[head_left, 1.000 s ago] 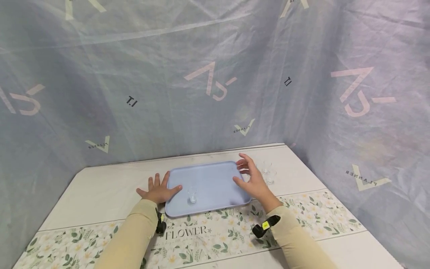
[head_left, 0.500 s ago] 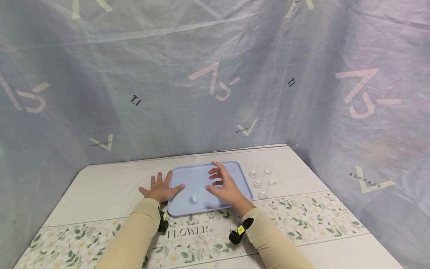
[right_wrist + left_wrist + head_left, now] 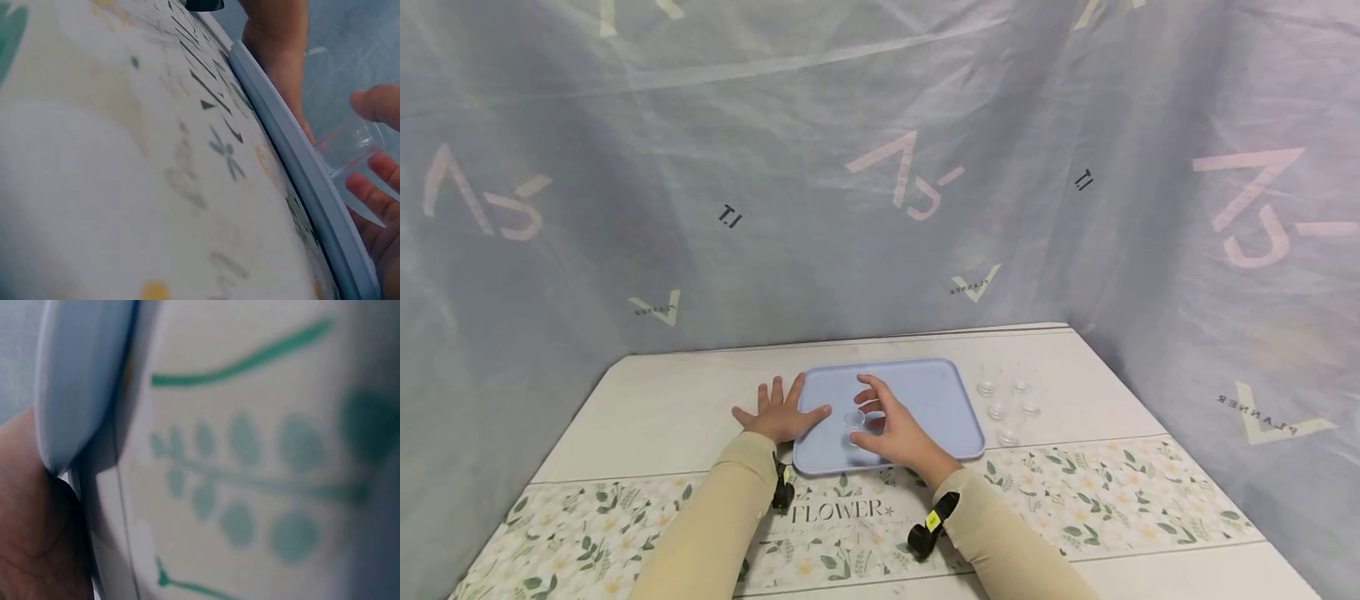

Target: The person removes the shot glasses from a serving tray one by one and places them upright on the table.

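Note:
A light blue tray (image 3: 925,408) lies on the table. My left hand (image 3: 778,417) rests at its left edge, fingers spread on the tablecloth and thumb over the rim. Near the tray's left part stands a small clear glass (image 3: 853,419). Around it, from the right, comes my right hand (image 3: 891,425), its fingers bent and apart from the thumb. In the right wrist view the glass (image 3: 351,147) sits between thumb (image 3: 378,105) and fingers (image 3: 369,190); a firm grip does not show. The left wrist view has part of the left hand (image 3: 37,519) under the tray edge (image 3: 81,381).
Several more clear glasses (image 3: 1009,435) stand on the table right of the tray. A floral tablecloth band (image 3: 1075,500) runs along the front. Grey printed curtains (image 3: 805,250) hang behind and at both sides.
My right hand has moved left from beside the glasses on the right, across the tray, to the glass on it. My left hand keeps its place at the tray; the head view has turned slightly right.

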The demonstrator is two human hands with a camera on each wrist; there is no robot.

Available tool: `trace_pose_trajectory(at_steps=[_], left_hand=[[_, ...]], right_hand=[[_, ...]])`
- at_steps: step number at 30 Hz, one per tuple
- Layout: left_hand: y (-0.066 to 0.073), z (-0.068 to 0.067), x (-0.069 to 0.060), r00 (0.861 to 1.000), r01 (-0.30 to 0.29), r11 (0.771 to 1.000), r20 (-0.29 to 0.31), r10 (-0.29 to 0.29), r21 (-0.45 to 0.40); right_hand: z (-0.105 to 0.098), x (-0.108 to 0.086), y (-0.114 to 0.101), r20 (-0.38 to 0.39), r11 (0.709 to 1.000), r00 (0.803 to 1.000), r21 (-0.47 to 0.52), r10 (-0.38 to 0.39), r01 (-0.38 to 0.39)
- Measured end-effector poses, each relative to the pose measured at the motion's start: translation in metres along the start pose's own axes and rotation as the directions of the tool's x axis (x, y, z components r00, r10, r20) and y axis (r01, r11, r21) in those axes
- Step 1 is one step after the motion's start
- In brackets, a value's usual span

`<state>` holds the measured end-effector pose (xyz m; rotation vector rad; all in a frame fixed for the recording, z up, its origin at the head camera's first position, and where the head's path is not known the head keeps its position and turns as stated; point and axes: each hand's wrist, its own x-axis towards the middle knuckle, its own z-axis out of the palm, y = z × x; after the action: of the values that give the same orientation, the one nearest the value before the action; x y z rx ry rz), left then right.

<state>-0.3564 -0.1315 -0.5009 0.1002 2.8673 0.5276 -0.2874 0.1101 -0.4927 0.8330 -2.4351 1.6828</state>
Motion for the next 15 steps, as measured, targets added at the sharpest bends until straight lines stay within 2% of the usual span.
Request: trace_pose_trajectory(at_steps=[4, 11, 15], left_hand=[[0.006, -0.004, -0.004, 1.000, 0.011, 1.000, 0.009, -0.011, 0.012], [0.004, -0.003, 0.000, 1.000, 0.011, 1.000, 0.013, -0.011, 0.013], [0.011, -0.008, -0.011, 1.000, 0.012, 1.000, 0.006, -0.012, 0.015]], right_hand=[[-0.001, -0.001, 0.001, 0.007, 1.000, 1.000, -0.003, -0.013, 0.013], [0.000, -0.001, -0.003, 0.021, 1.000, 0.999, 0.021, -0.024, 0.024], [0.000, -0.001, 0.002, 0.017, 0.999, 0.999, -0.026, -0.034, 0.035]])
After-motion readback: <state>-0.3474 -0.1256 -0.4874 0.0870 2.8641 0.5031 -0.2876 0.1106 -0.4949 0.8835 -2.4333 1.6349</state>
